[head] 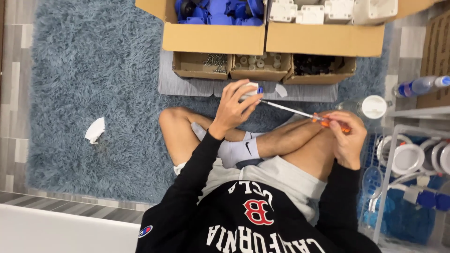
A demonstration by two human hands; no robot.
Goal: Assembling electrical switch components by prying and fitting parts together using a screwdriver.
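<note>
Both of my hands are busy above my crossed legs. My left hand (234,105) is curled around a small white part with a blue piece (253,89), fingers wrapped over its top and thumb pressed against its near side, so it sits just beyond my left knee over the rug. My right hand (346,136) is closed on the orange handle of a screwdriver (300,113), pinching it between thumb and fingertips. Its thin metal shaft runs left and slightly far, and its tip meets the white and blue part held in my left hand.

I am sitting on a shaggy blue-grey rug (93,70), in grey shorts and a white sock. Far from me stand two large cardboard boxes: the left box (213,38) holds blue plastic parts, the right box (326,40) white ones. Just in front of them are three small cardboard trays (260,72) in a row, with screws in the left one, pale round pieces in the middle one and dark pieces in the right one. A crumpled white scrap (95,130) lies on the rug well to my left. To my right stands a white wire rack (389,178) with white round parts and blue items, and a clear bottle with a white cap (373,107) lies just beyond my right hand.
</note>
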